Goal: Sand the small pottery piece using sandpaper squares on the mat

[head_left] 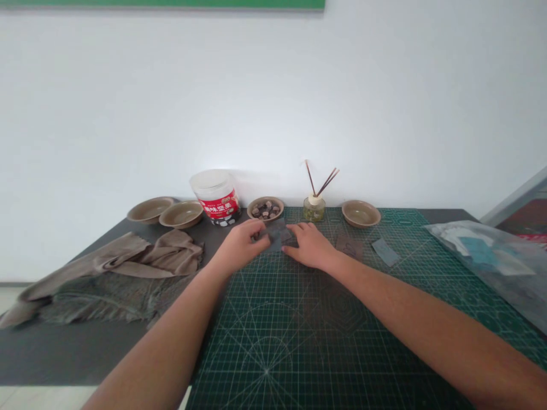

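In the head view, taking the thin see-through sheet [278,236] as the centre of the clock, the left hand [245,242] is at 9 o'clock, its fingers bent and its thumb pointing to the sheet's left side; blur hides whether it pinches the edge, so its grip cannot be told. The right hand [310,246] is at 3 o'clock, unclenched, thumb and forefinger apart at the sheet's right side. The sheet lies between the hands over the green cutting mat [265,307], its outline faint and partly covered by fingertips. A bowl of stones [265,210] is at 11 o'clock, a reed diffuser [314,208] at 2, and a brown bowl [361,214] between 2 and 3. A clear jar [217,199] with a red label leans at 10 o'clock; beyond it, two shallow bowls [149,210] overlap in view. Toward 8 to 9 o'clock, a brown cloth [158,256] lies crumpled against a grey fringed fabric [102,299], whose near end runs behind the left forearm. Near 3 o'clock, a brownish clear piece [349,246] is partly hidden by the right arm, with a pale rectangular piece [386,251] beyond. Between 4 and 5, a faint hexagonal pattern [344,306] barely shows. Farther out at 3 o'clock, a plastic bag [496,253] is cut off by the frame, its contents blurred.
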A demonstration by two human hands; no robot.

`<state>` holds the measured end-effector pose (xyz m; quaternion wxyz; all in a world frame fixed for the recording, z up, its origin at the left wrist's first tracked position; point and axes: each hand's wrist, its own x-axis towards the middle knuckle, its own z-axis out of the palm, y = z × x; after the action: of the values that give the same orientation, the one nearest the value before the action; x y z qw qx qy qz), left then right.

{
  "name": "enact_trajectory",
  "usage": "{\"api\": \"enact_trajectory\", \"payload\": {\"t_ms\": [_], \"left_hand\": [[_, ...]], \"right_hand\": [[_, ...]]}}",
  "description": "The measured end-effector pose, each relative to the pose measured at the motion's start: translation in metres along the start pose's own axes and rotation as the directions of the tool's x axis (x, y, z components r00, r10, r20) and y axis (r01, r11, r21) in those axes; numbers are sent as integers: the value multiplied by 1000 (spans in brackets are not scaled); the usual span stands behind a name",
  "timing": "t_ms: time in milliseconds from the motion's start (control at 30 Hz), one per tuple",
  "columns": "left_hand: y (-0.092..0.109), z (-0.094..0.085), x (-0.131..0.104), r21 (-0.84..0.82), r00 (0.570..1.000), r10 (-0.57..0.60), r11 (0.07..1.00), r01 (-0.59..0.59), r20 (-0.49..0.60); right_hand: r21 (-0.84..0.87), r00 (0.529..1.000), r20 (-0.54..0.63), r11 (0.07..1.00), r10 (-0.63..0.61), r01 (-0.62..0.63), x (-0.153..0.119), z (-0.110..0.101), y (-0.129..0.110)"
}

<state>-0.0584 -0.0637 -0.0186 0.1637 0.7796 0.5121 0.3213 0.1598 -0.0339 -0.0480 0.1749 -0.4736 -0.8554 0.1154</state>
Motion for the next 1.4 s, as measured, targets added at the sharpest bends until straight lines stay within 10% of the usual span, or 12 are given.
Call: {"api": "enact_trajectory", "payload": {"t_ms": [233,600,967,1167,1300,1400], "left_hand": [[-25,-8,1,-682,970,-210,693,234,119],[-33,-18,1,-333,928,-160,901,277,337],[-47,-12,4,5,911,-186,980,198,368],[-47,-2,9,139,935,-250,966,220,252],[-43,2,10,260,939,-283,938,228,197],[-39,1,11,313,943,-301,917,246,143]], "right_hand": [[-47,985,-45,985,164,-166,27,17,-17],[131,937,38,928,347,-349,59,21,-9],[485,967,17,844,253,-229,42,15,-10],[752,970,67,627,232,-202,-11,-23,-6],[967,969,127,191,212,-168,-46,-50,-7],[986,970,123,86,212,-144,-67,-63,-5]]}}
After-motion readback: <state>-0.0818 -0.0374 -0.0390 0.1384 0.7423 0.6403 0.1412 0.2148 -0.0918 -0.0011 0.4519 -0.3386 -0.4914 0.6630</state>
